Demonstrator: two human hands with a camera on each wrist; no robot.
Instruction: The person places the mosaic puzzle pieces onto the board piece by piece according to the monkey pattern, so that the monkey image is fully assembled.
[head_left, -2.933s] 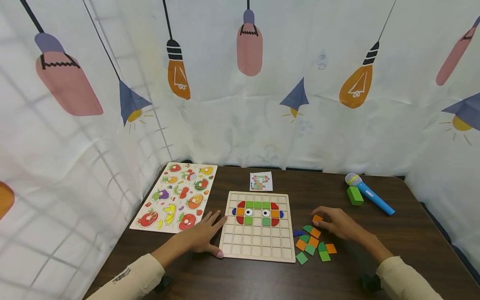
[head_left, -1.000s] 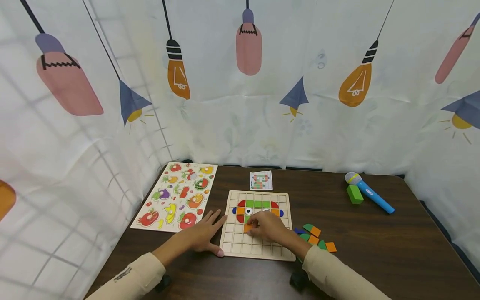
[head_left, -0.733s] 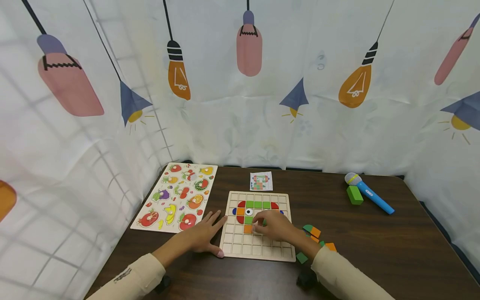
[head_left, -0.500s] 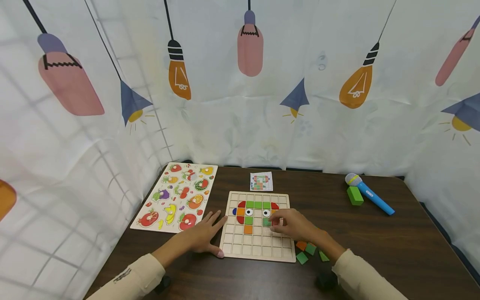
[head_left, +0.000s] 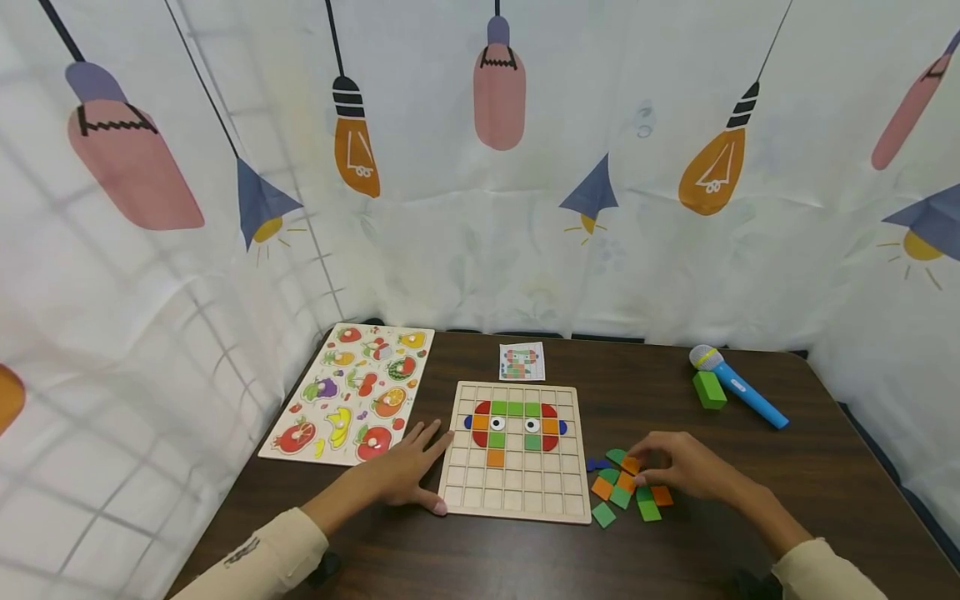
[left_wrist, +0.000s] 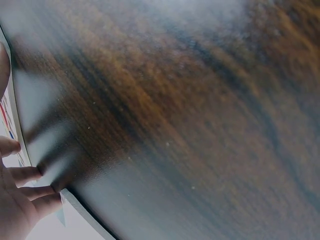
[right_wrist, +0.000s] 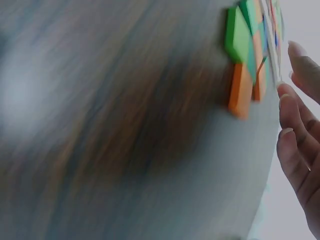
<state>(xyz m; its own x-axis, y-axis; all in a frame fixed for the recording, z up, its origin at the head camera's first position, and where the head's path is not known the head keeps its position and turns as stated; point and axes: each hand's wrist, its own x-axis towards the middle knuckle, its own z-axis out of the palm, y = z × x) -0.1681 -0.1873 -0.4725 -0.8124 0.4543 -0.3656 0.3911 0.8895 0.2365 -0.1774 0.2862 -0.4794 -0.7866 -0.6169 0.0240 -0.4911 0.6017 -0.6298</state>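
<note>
A wooden grid board (head_left: 517, 504) lies on the table with coloured tiles set in it. They form a face-like pattern with two eye pieces, and an orange tile (head_left: 496, 458) sits below its left side. My left hand (head_left: 401, 468) is spread at the board's left edge, its thumb and fingertips touching it. My right hand (head_left: 678, 465) reaches over a pile of loose tiles (head_left: 620, 497) right of the board. Its thumb and index finger stand apart beside an orange tile (head_left: 630, 464). In the right wrist view nothing shows between the fingers (right_wrist: 290, 112).
A small picture card (head_left: 522, 362) lies behind the board. On the left is a fruit puzzle board (head_left: 352, 396). A green block (head_left: 709, 390) and a blue toy microphone (head_left: 750, 396) lie at the back right. A printed curtain (head_left: 450, 250) hangs behind the table.
My right hand carried an orange tile from the pile to the board and left it under the pattern's left side. Then it moved back right to the pile. My left hand stayed put.
</note>
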